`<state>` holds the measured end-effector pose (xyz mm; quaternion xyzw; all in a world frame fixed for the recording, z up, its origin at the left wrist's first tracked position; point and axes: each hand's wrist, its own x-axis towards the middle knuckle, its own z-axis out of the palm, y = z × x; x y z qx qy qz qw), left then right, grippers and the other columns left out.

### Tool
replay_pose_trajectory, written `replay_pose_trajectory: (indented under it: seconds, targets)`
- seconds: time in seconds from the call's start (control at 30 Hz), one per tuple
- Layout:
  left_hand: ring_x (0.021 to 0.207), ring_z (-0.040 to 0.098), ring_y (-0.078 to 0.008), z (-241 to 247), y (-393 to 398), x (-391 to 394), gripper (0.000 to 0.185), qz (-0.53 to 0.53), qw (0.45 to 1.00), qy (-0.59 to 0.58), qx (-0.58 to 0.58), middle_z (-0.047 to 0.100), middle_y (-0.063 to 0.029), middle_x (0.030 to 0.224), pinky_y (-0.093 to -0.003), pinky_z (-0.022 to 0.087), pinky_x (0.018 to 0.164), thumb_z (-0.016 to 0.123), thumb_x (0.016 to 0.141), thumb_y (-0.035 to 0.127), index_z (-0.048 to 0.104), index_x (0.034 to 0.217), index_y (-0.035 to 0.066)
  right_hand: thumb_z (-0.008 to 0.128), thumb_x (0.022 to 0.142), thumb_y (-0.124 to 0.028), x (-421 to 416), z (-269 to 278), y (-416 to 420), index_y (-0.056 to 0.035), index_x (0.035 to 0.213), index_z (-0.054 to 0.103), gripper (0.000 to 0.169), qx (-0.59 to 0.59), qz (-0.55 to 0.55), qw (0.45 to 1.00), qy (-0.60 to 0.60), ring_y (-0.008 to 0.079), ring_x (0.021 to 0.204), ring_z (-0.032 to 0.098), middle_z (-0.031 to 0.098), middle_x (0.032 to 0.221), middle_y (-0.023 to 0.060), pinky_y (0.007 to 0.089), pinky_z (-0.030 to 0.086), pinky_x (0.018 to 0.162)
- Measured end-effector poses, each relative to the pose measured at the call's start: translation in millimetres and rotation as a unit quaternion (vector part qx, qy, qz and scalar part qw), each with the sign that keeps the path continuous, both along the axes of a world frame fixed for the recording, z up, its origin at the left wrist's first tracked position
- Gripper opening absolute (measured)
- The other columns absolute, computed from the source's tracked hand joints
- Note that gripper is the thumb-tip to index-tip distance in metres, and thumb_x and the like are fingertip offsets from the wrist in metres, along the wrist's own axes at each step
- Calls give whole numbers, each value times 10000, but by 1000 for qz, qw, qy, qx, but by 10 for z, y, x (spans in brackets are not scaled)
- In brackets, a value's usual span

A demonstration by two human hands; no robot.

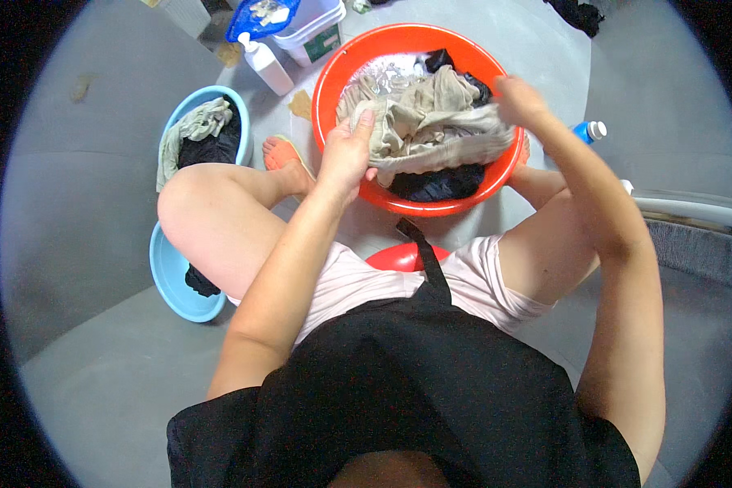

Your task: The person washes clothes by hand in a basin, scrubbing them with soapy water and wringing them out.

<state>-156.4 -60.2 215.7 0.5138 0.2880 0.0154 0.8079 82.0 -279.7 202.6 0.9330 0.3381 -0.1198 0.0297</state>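
Observation:
A wet beige garment [445, 149] with a gathered, elastic-looking band is stretched across a red plastic basin [427, 208]. Its left end is pinched by my left hand [349, 152], thumb on top, over the basin's left side. My right hand [520, 102], slightly blurred, is closed around the garment's other end by the right rim. Under and behind it lie more wet beige cloth [445, 91] and black clothing [442, 183]. Soapy water [396, 70] shows at the back of the basin.
Left of me stand two light-blue basins [244, 143] [189, 305] holding clothes. A white pump bottle [268, 68] and a plastic tub [311, 39] with a blue lid [259, 18] are at back left. A blue bottle [588, 132] is at right. A red stool-like object [396, 257] shows below me.

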Motion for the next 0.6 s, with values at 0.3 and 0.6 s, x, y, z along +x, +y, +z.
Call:
replay_pose_trajectory:
  seconds: [0.3, 0.6]
  targets:
    - [704, 466, -32, 523, -361, -295, 269, -221, 962, -91, 133, 566, 50, 759, -222, 418, 613, 520, 948, 249, 603, 1067, 22, 563, 779, -267, -1218, -1593, 878, -4, 878, 670, 301, 73, 46, 985, 151, 336, 830, 640, 660, 845, 204, 398, 495, 798]
    - [756, 473, -42, 472, -574, -313, 262, -318, 922, -217, 34, 578, 23, 783, -240, 436, 676, 534, 942, 220, 602, 1054, -7, 573, 770, -274, -1008, -1580, 291, -1, 885, 671, 312, -120, 24, 968, 219, 327, 816, 644, 662, 824, 197, 394, 497, 793]
